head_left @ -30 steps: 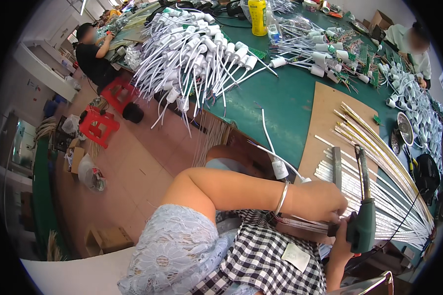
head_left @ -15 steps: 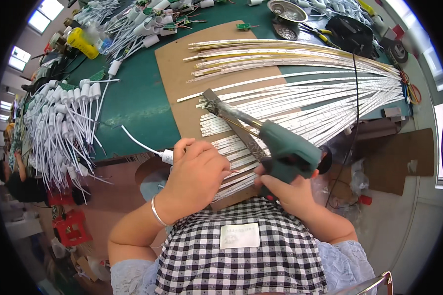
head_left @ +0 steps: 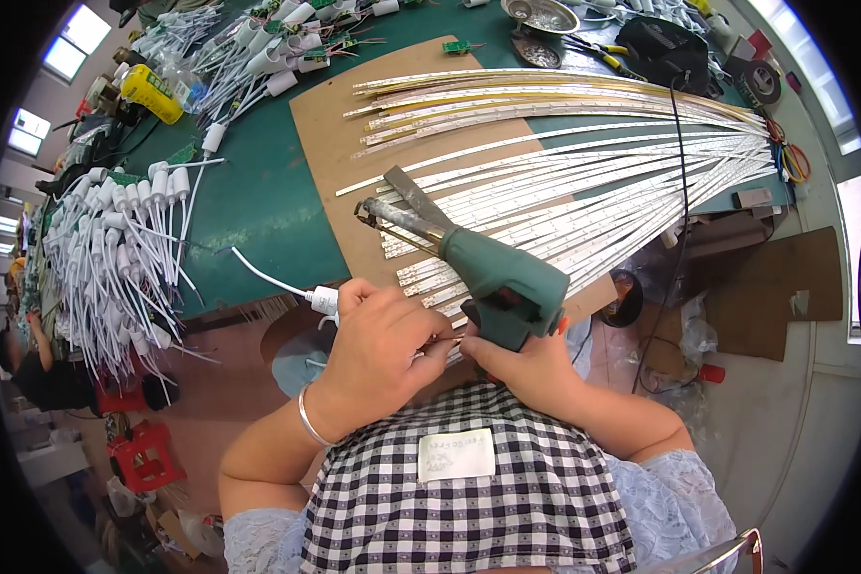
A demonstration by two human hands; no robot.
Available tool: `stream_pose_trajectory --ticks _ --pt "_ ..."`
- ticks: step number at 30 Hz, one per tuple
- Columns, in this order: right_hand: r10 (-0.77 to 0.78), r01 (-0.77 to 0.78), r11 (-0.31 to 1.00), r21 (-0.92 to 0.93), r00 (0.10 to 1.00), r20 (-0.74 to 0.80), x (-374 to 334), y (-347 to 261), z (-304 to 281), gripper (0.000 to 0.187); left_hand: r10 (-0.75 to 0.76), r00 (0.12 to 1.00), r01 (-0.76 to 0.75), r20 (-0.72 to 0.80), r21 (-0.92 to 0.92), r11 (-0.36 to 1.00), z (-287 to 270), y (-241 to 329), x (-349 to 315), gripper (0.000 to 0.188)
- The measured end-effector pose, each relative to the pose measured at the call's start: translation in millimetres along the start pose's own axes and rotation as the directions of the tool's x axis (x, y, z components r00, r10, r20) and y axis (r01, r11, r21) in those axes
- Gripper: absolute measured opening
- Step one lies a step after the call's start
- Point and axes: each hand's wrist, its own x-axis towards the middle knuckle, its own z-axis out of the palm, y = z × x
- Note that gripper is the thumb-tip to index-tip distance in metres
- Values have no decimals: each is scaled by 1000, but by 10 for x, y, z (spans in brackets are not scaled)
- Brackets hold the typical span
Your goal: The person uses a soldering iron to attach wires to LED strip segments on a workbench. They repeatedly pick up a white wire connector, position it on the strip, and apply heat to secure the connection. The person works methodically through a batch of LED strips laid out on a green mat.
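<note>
My left hand [head_left: 383,335] is closed around a white cylindrical end cap [head_left: 323,299], from which a white cable [head_left: 268,275] runs out to the left. Thin wire ends [head_left: 457,339] show at its fingertips. In my right hand [head_left: 536,368] is a green soldering gun [head_left: 507,277], its tip pointing left and away over the board. The right thumb lies close to the wire ends; whether it touches them I cannot tell. Under the gun, a dark flat metal bar [head_left: 413,194] crosses several thin light strips [head_left: 584,163] fanned out on a brown board [head_left: 325,124].
White capped cables [head_left: 124,249] are heaped at the table's left, with more [head_left: 268,57] at the back. A metal dish [head_left: 542,17], pliers [head_left: 607,55] and a black pouch [head_left: 665,53] lie at the far right. A black cord [head_left: 681,153] hangs across the strips. A yellow bottle [head_left: 151,93] stands back left.
The soldering gun has moved left and its tip has come off the metal bar. My right hand has come closer to my left, which still holds the end cap.
</note>
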Motion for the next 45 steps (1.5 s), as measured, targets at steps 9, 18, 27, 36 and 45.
stream_pose_trajectory --ticks 9,18,27,36,45 --pt "8 -8 1000 25 999 -33 42 56 51 16 15 999 -12 -51 70 997 29 -2 -63 12" --pt "61 -61 973 222 998 7 77 -2 88 18 -122 992 121 -12 -81 989 -64 -98 -135 9" --pt "40 -42 982 185 999 12 52 -51 182 18 -104 994 107 26 -145 984 -96 -117 -203 7" --pt "65 -60 991 117 997 -40 28 4 190 19 -111 992 120 -55 199 973 -196 -166 -187 9" --pt "8 -16 999 -51 987 -164 -475 198 -472 37 44 976 61 -211 468 882 15 -287 -257 16"
